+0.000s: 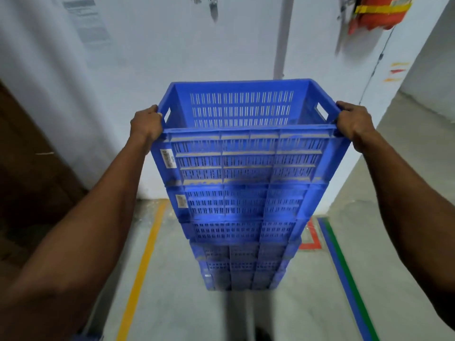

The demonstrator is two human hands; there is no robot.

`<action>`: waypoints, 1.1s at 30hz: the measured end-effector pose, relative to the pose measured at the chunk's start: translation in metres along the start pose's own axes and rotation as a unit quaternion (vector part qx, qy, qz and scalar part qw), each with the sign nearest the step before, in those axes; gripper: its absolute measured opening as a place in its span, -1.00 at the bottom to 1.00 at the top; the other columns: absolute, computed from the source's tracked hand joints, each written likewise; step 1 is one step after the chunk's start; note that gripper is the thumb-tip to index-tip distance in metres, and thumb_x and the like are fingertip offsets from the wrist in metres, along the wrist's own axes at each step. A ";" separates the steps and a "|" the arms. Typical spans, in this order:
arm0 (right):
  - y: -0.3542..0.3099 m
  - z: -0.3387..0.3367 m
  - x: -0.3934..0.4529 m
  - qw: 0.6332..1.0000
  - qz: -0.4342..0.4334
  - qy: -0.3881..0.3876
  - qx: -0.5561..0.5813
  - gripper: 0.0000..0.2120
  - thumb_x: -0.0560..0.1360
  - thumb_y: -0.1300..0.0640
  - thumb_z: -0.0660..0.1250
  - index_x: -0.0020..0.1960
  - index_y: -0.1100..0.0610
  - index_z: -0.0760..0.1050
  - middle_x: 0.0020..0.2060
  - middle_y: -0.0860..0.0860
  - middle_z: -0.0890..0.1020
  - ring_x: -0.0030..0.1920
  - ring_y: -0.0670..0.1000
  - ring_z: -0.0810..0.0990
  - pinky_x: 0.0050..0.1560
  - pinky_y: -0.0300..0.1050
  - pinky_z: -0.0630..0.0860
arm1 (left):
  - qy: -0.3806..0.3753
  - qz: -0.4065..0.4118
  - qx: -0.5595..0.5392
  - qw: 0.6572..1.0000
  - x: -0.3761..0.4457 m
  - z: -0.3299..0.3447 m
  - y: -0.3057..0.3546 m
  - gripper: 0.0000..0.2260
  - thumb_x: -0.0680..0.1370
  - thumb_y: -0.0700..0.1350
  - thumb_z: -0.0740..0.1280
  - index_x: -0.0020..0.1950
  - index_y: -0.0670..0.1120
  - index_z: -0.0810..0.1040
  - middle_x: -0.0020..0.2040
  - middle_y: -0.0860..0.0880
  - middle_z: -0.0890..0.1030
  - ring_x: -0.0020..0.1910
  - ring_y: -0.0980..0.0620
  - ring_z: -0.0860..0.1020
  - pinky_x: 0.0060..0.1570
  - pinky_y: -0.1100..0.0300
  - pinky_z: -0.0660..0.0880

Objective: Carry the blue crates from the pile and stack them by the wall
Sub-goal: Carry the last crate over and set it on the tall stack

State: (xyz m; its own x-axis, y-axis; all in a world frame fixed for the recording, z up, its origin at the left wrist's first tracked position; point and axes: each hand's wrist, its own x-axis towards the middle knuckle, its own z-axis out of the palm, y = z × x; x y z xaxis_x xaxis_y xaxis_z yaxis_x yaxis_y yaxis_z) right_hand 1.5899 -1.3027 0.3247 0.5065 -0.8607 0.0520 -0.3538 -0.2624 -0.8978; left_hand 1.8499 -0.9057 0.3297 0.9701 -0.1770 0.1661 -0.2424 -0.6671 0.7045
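Note:
A blue slotted crate (246, 153) tops a tall stack of blue crates (243, 237) that stands on the floor in front of the white wall (147, 70). My left hand (147, 125) grips the top crate's left rim beside its handle slot. My right hand (354, 123) grips its right rim by the other handle slot. The top crate is empty inside and sits in line with the crates beneath. Barcode labels show on the left of the upper two crates.
A yellow floor line (145, 257) runs left of the stack; a blue-and-green line (344, 271) runs right, with a red marking (311, 242) near the wall. A brown door (29, 168) is at left. An orange vest (376, 13) hangs top right.

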 end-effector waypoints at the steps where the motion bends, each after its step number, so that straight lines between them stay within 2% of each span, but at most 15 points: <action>1: -0.001 -0.002 0.001 1.000 0.006 -0.004 -0.005 -0.41 0.48 0.25 0.16 0.48 0.00 0.48 0.31 0.02 0.57 0.06 0.11 0.64 0.00 -0.12 0.59 | -0.001 0.004 0.017 1.000 0.000 0.002 0.001 -0.79 0.56 -0.12 0.12 0.03 -0.06 0.53 0.01 -0.18 0.54 -0.02 -0.23 0.56 -0.01 0.02 0.55; 4: 0.003 -0.005 0.011 1.000 0.013 -0.002 -0.019 -0.37 0.41 0.19 0.15 0.47 -0.04 0.49 0.36 0.03 0.58 0.25 0.16 0.60 0.20 -0.05 0.59 | 0.008 0.005 0.059 0.998 0.000 0.006 0.007 -0.76 0.60 -0.16 0.11 0.14 -0.11 0.54 0.03 -0.21 0.49 -0.01 -0.23 0.50 -0.08 0.07 0.36; 6: 0.000 -0.002 0.008 1.000 0.011 0.003 -0.009 -0.39 0.44 0.20 0.15 0.47 -0.03 0.49 0.36 0.02 0.57 0.22 0.15 0.61 0.17 -0.04 0.61 | 0.005 0.007 0.067 0.998 0.000 0.005 0.007 -0.74 0.60 -0.16 0.10 0.16 -0.13 0.54 0.08 -0.24 0.54 0.05 -0.29 0.54 -0.04 0.04 0.43; 8: -0.004 0.002 0.000 1.000 0.006 0.003 -0.003 -0.44 0.52 0.25 0.13 0.49 0.00 0.47 0.37 0.02 0.55 0.13 0.11 0.59 0.01 -0.14 0.58 | 0.001 0.000 0.074 0.997 0.005 0.002 0.005 -0.72 0.59 -0.16 0.10 0.18 -0.13 0.54 0.14 -0.28 0.56 0.09 -0.33 0.56 0.02 0.01 0.50; 10: 0.002 0.003 0.009 1.000 -0.002 -0.002 -0.013 -0.45 0.55 0.28 0.13 0.50 0.02 0.46 0.38 0.04 0.54 0.09 0.10 0.58 -0.10 -0.22 0.54 | 0.007 -0.002 0.091 0.996 0.005 0.003 0.004 -0.73 0.61 -0.17 0.10 0.20 -0.15 0.53 0.15 -0.30 0.56 0.09 -0.34 0.55 -0.05 0.03 0.44; 14: 0.005 -0.010 0.020 1.000 -0.010 -0.015 -0.025 -0.48 0.53 0.30 0.19 0.45 0.03 0.52 0.36 0.07 0.58 -0.12 0.05 0.61 -0.51 -0.38 0.46 | 0.020 0.006 0.094 0.995 -0.004 0.014 0.009 -0.72 0.64 -0.18 0.08 0.23 -0.15 0.52 0.06 -0.21 0.52 0.00 -0.23 0.52 -0.11 0.03 0.40; 16: 0.004 -0.011 0.016 0.999 0.001 -0.008 -0.031 -0.47 0.53 0.29 0.17 0.45 0.03 0.52 0.32 0.05 0.59 -0.07 0.06 0.61 -0.39 -0.32 0.53 | 0.018 0.014 0.107 0.994 -0.002 0.015 0.010 -0.72 0.64 -0.18 0.11 0.27 -0.17 0.52 0.09 -0.24 0.55 0.04 -0.28 0.52 -0.04 -0.02 0.43; 18: 0.004 -0.007 0.003 1.000 -0.011 0.005 -0.021 -0.43 0.49 0.26 0.15 0.47 0.00 0.50 0.28 0.03 0.58 0.04 0.10 0.62 -0.06 -0.16 0.62 | 0.009 0.022 0.124 0.992 0.005 0.009 0.007 -0.73 0.64 -0.17 0.15 0.27 -0.19 0.52 0.19 -0.35 0.56 0.15 -0.37 0.54 0.12 -0.08 0.48; 20: 0.009 0.000 -0.007 0.999 -0.027 0.018 -0.025 -0.38 0.44 0.23 0.14 0.48 -0.01 0.48 0.31 0.09 0.59 0.09 0.13 0.61 0.19 -0.02 0.60 | 0.003 0.012 0.112 0.994 0.014 0.003 0.000 -0.74 0.65 -0.14 0.15 0.25 -0.16 0.54 0.19 -0.37 0.56 0.14 -0.37 0.55 0.12 -0.07 0.48; 25: 0.009 -0.015 0.007 0.999 -0.001 0.009 -0.043 -0.44 0.48 0.24 0.13 0.44 0.01 0.53 0.28 0.08 0.61 -0.03 0.07 0.62 0.05 -0.14 0.58 | 0.015 0.024 0.095 0.995 0.004 0.016 0.010 -0.74 0.64 -0.12 0.13 0.21 -0.14 0.55 0.17 -0.33 0.56 0.13 -0.37 0.55 0.11 -0.08 0.47; 28: 0.009 -0.020 0.024 0.999 0.009 -0.010 -0.051 -0.47 0.50 0.28 0.15 0.41 0.05 0.55 0.20 0.04 0.60 0.03 0.06 0.58 -0.29 -0.40 0.49 | 0.019 0.014 0.090 0.996 -0.006 0.019 0.013 -0.73 0.65 -0.13 0.12 0.23 -0.15 0.53 0.19 -0.32 0.56 0.13 -0.37 0.55 0.09 -0.07 0.47; 29: 0.007 -0.018 0.021 0.999 0.009 -0.010 -0.043 -0.46 0.49 0.28 0.14 0.41 0.05 0.55 0.17 0.03 0.59 0.03 0.08 0.60 -0.35 -0.39 0.51 | 0.017 0.006 0.075 0.997 -0.006 0.018 0.011 -0.72 0.63 -0.11 0.12 0.24 -0.14 0.54 0.18 -0.31 0.57 0.13 -0.36 0.55 0.10 -0.06 0.50; 30: 0.005 -0.014 0.015 0.999 0.003 -0.002 -0.039 -0.45 0.47 0.26 0.13 0.41 0.04 0.55 0.18 0.05 0.60 0.07 0.13 0.62 -0.25 -0.30 0.61 | 0.010 -0.004 0.052 0.999 -0.005 0.015 0.009 -0.69 0.61 -0.09 0.13 0.25 -0.12 0.55 0.19 -0.29 0.57 0.13 -0.34 0.56 0.13 -0.07 0.53; 31: 0.003 -0.011 0.006 0.999 -0.009 0.014 -0.034 -0.44 0.46 0.25 0.12 0.42 0.04 0.54 0.22 0.10 0.62 0.12 0.18 0.63 -0.03 -0.12 0.67 | 0.005 -0.017 0.020 1.000 -0.001 0.012 0.006 -0.67 0.59 -0.08 0.14 0.28 -0.10 0.56 0.21 -0.27 0.58 0.14 -0.33 0.58 0.16 -0.10 0.55; 33: 0.007 -0.006 -0.004 0.999 -0.025 0.023 -0.031 -0.47 0.48 0.28 0.12 0.39 0.11 0.55 0.26 0.18 0.62 0.09 0.22 0.60 0.20 0.15 0.60 | 0.002 -0.035 -0.024 0.999 0.005 0.006 0.002 -0.65 0.61 -0.09 0.17 0.36 -0.08 0.54 0.29 -0.24 0.57 0.18 -0.30 0.58 0.20 -0.14 0.55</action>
State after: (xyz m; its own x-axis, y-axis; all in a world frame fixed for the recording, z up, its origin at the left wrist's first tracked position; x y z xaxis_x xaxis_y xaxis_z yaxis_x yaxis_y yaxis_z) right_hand 1.5811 -1.3033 0.3211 0.4896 -0.8640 0.1176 -0.3775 -0.3316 -0.8646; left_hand 1.8544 -0.9123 0.3282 0.9847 -0.1288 0.1175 -0.1731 -0.6420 0.7469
